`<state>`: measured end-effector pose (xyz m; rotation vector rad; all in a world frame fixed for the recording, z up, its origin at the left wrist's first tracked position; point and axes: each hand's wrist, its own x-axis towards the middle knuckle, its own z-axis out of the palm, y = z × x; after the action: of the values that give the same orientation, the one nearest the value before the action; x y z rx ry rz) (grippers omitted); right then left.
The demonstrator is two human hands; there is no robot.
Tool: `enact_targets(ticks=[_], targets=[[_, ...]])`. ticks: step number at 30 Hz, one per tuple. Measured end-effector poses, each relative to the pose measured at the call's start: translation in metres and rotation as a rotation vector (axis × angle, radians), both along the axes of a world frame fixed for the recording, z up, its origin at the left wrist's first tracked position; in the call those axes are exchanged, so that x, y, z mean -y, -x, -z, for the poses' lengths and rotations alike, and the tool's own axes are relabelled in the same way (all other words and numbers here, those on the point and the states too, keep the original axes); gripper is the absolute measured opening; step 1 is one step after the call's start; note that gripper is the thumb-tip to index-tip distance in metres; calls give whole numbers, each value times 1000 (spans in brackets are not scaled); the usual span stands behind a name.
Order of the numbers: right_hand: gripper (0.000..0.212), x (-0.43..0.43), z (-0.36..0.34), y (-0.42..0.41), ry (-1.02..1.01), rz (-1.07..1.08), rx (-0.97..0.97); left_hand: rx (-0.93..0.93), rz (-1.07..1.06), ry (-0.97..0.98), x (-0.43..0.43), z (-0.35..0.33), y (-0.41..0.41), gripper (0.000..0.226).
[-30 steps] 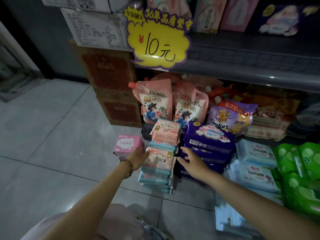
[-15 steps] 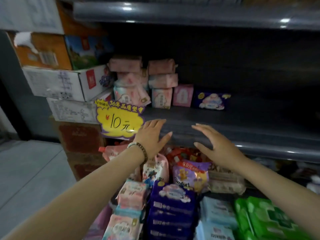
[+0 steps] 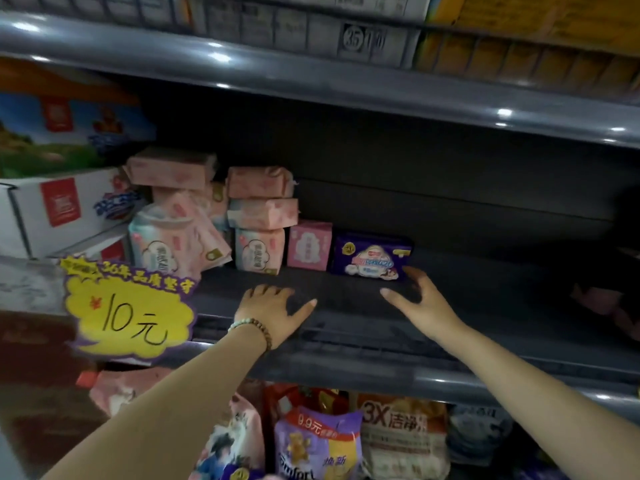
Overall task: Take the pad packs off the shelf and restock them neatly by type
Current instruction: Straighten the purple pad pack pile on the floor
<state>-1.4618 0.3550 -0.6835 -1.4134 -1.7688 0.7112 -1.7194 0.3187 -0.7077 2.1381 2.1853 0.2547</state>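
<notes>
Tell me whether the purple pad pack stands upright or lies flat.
Upright: the purple pad pack stands on its edge, printed face forward.

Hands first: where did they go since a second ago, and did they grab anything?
Both hands left the stacked packs on the floor and rose to the shelf. The left hand now lies palm down on it. The right hand reaches in, fingers spread, right beside the purple pack. Neither has taken hold of anything. The pink packs and purple pack on the shelf kept their places.

I'm in a shop: grey metal shelves (image 3: 346, 344) stocked with packaged goods, a yellow handwritten price sign (image 3: 128, 317) at the shelf's left edge.
</notes>
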Motion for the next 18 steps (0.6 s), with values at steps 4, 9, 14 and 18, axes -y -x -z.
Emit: enact_targets(ticks=[4,9,14,18], targets=[[85,-50,15,0,76,116,-144,-44,31,82,-4,2,-1,70],[88,-98,30,1,87,237,-314,-19,21,126,-6,1,-1,69],[103,-118,42,-2,91,325,-399,-23,13,168,-7,-1,-2,69],[98,-131,43,-4,74,293,-417,-14,13,177,-9,1,-2,69]])
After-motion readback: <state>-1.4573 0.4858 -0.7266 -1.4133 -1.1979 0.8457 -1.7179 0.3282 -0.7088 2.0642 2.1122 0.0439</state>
